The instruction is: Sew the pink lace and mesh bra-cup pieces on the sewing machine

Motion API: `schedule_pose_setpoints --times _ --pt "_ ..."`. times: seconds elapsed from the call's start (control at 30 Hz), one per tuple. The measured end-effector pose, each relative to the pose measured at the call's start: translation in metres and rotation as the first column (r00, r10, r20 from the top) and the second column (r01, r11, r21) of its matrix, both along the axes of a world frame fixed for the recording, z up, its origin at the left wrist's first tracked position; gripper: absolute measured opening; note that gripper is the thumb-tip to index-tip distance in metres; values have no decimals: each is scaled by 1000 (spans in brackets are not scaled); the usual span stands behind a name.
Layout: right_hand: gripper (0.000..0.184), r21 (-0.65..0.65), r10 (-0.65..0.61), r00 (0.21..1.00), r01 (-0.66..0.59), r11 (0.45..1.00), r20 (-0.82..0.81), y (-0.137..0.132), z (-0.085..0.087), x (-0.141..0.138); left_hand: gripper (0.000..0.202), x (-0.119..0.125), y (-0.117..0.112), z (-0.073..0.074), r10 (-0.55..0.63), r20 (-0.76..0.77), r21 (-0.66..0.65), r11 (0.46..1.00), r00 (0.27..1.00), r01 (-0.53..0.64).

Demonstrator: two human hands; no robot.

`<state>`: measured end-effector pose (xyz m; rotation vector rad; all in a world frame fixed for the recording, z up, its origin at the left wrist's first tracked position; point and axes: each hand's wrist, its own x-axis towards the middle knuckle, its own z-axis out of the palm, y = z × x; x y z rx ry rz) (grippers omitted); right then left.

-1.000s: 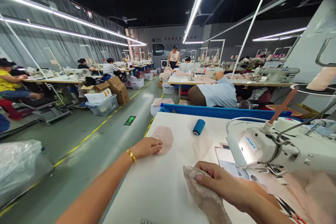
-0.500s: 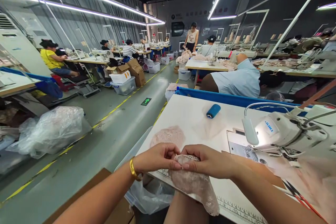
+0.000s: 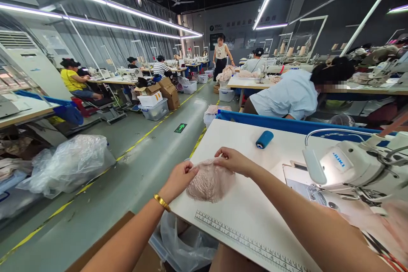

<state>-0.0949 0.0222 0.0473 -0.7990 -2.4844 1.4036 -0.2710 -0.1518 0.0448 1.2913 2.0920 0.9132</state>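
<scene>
A pale pink lace fabric piece [image 3: 208, 182] hangs stretched between my two hands, over the left part of the white sewing table [image 3: 251, 208]. My left hand [image 3: 181, 177] pinches its upper left corner, a gold bangle on the wrist. Its upper right edge is pinched by my right hand [image 3: 234, 161]. The cloth's lower edge hangs toward the tabletop; whether another piece lies beneath it I cannot tell. Farther back on the table lies a blue thread spool [image 3: 264, 139]. A white sewing machine [image 3: 344, 165] stands to the right of my right hand.
Scissors [image 3: 379, 246] lie by pink fabric at the lower right. A ruler strip [image 3: 242, 242] runs along the table's front edge. Below is a plastic-lined bin [image 3: 188, 242]. Across the table, a person in a light blue shirt [image 3: 283, 93] bends sideways. Plastic bags [image 3: 70, 161] flank the aisle.
Both hands have moved forward and apart, spreading the lace piece that was bunched at the table's front edge. The person in light blue has risen slightly; the standing person has moved left.
</scene>
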Motion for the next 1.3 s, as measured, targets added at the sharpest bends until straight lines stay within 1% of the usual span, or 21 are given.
schedule_pose_setpoints --times 0.07,0.13,0.17,0.27,0.33,0.4,0.47,0.53,0.6,0.67,0.77,0.87,0.93,1.0,1.07,1.1,1.13,1.17,1.2,1.23,1.3 --pt "20 114 -47 998 43 993 30 3 -9 -15 27 -4 6 -4 34 -144 -13 999 989 -36" --pt "22 233 -80 996 67 970 45 4 -16 -25 16 -6 8 -5 47 -260 -19 998 964 -53" --pt "25 286 -90 995 73 955 47 4 -18 -28 15 -7 9 -5 46 -301 -22 998 953 -55" --pt "29 384 -99 993 69 921 59 4 -24 -34 42 -11 12 -5 17 -356 -60 997 934 -41" --pt "21 409 -82 994 46 912 70 3 -27 -35 52 -12 15 -7 -24 -363 -100 995 931 -13" --pt "10 410 -38 997 8 912 65 2 -28 -33 55 -13 19 -9 -74 -363 -125 992 929 30" --pt "6 392 17 999 -31 919 39 0 -28 -27 52 -13 25 -11 -117 -359 -129 989 926 75" --pt "4 367 56 998 -52 929 0 -3 -27 -17 41 -14 30 -11 -159 -346 -126 984 925 122" --pt "8 351 78 996 -58 934 -41 -5 -24 -5 27 -14 32 -9 -214 -313 -128 975 925 182" --pt "14 352 94 993 -62 934 -74 -7 -22 7 19 -11 30 -7 -262 -273 -115 964 926 239" --pt "25 394 108 988 -55 918 -113 -12 -20 23 10 -4 21 -1 -284 -251 -57 959 925 279" --pt "33 485 130 983 -51 873 -132 -23 -25 34 11 0 7 8 -341 -262 -25 938 903 346" --pt "33 539 165 979 -75 839 -120 -35 -29 42 20 -1 0 16 -434 -231 -23 897 871 441" --pt "28 598 222 971 -128 791 -86 -48 -32 51 28 -4 -2 23 -485 -186 -21 872 855 490" --pt "26 673 285 958 -188 715 -35 -59 -32 60 38 -5 2 25 -455 -182 -36 889 871 457" --pt "25 705 311 950 -214 676 -10 -63 -31 65 38 -4 6 25 -423 -201 -58 905 883 421" --pt "24 724 331 943 -231 650 4 -66 -29 69 35 -2 10 23 -398 -225 -87 917 889 389" --pt "21 724 343 939 -238 647 2 -67 -27 72 30 1 14 21 -390 -246 -121 921 887 371" --pt "17 706 343 939 -228 671 -23 -68 -26 75 28 6 18 19 -400 -260 -156 916 879 370" --pt "12 678 328 943 -200 708 -64 -68 -25 76 26 11 21 18 -418 -272 -192 906 867 377" --pt "13 615 248 954 -96 783 -167 -66 -23 77 19 24 24 17 -474 -296 -243 877 830 414"
